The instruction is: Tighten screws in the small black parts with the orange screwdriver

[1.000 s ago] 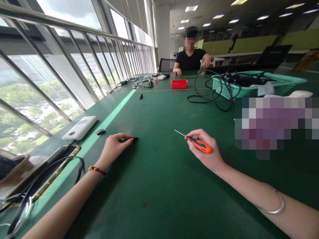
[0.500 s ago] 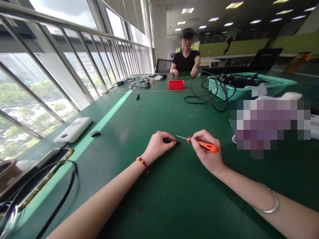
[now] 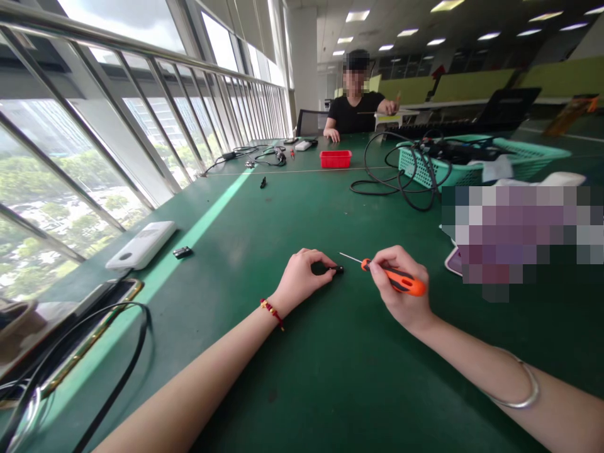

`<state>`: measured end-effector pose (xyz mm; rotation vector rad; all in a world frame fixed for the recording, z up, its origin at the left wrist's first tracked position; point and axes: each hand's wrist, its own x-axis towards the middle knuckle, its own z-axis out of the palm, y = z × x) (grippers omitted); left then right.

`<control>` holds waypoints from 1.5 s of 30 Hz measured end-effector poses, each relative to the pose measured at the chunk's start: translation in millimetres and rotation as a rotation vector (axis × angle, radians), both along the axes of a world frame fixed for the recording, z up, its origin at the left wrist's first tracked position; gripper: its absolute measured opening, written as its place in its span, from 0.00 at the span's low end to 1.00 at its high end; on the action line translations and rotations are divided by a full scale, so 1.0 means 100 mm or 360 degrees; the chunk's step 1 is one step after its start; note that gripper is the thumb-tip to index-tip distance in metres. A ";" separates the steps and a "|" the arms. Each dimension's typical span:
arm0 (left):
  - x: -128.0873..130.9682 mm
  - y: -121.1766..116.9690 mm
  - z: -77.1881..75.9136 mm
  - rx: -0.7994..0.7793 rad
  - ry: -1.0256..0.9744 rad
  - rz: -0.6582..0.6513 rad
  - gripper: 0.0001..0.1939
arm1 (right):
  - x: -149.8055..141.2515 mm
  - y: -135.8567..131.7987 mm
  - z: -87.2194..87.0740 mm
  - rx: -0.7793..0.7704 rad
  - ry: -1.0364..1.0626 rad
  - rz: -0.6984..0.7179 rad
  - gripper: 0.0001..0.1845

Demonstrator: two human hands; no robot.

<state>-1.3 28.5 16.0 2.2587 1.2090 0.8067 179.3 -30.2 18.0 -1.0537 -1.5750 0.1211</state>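
Observation:
My left hand [image 3: 306,274] rests on the green table, its thumb and fingers closed on a small black piece [image 3: 339,269]; its kind cannot be made out. In my right hand [image 3: 403,283] is a screwdriver with an orange and black handle [image 3: 401,280], gripped between thumb and fingers. Its thin metal shaft [image 3: 352,257] points left, with the tip just above and apart from the black piece. Further left on the table lies another small black part [image 3: 182,252]. A third small black part [image 3: 263,182] lies further back.
A red bin [image 3: 335,159] stands ahead, and a teal basket [image 3: 528,151] of cables at the back right. To the left are a white flat device [image 3: 141,245], a gold-edged phone [image 3: 94,340] and a black cable [image 3: 125,377]. A person [image 3: 356,110] sits across the table [image 3: 302,365].
My right hand has shifted a little to the right with the screwdriver, drawing its tip slightly away. My left hand stays in place. The person opposite has raised one hand from the table.

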 end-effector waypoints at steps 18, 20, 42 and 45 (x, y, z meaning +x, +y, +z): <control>-0.08 0.06 -0.04 -0.0186 -0.0144 -0.0076 0.08 | -0.02 -0.08 0.04 0.0234 -0.0239 0.0113 0.06; -0.08 0.06 -0.04 -0.0202 -0.0166 -0.0070 0.08 | -0.02 -0.09 0.04 0.0232 -0.0244 0.0123 0.06; -0.06 0.03 -0.02 -0.0129 -0.0062 -0.0034 0.06 | -0.04 -0.09 0.05 0.0227 -0.0240 0.0180 0.05; -0.05 0.02 -0.02 -0.0098 -0.0031 -0.0035 0.07 | -0.04 -0.09 0.05 0.0209 -0.0247 0.0175 0.06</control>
